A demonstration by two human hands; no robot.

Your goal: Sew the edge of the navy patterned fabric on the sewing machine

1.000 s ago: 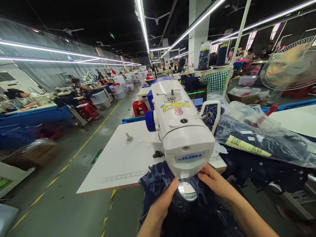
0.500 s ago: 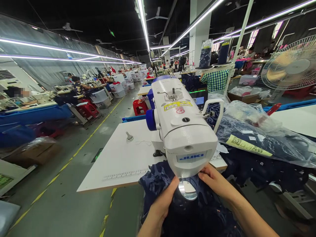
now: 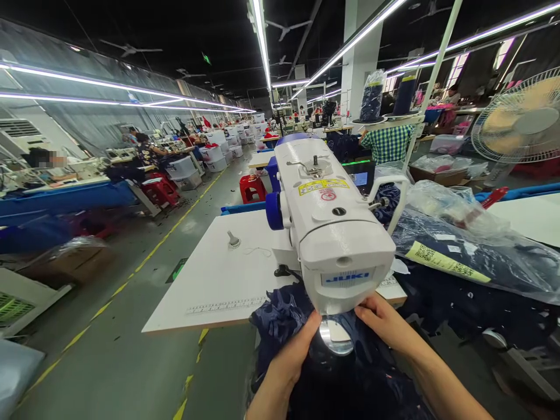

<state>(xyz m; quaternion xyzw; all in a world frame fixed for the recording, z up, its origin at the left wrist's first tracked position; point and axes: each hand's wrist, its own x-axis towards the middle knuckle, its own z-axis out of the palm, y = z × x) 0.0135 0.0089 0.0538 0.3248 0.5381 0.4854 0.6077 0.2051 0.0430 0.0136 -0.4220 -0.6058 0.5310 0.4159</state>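
Nearest the camera, the left hand [image 3: 291,359] and the right hand [image 3: 385,324] both press down on the dark navy fabric [image 3: 345,379] — fingers curled over the cloth, each grip closed on it, one to either side of the shiny metal plate [image 3: 335,337] under the machine's head. The fabric lies bunched at the front edge of the worktop [image 3: 219,280] and spills down over it toward the person's lap.

Just above the hands rises the white sewing machine [image 3: 332,227], its end face toward the camera, a blue knob [image 3: 273,211] on its left flank and a yellow label [image 3: 322,186] on top. On the worktop to the left of the machine stands a small metal peg [image 3: 233,240], and a printed ruler strip [image 3: 227,305] runs along the near edge.

To the right lies a clear plastic bag [image 3: 472,245] of dark cloth with a yellow coded tag [image 3: 446,262] on it. Behind it stands a fan [image 3: 520,125] — its blades blurred.

Further back, a red stool [image 3: 252,188] sits in the aisle, a person in a green checked shirt [image 3: 387,143] works beyond the machine, and rows of workstations with other people stretch away on the left under long strip lights [image 3: 262,35].
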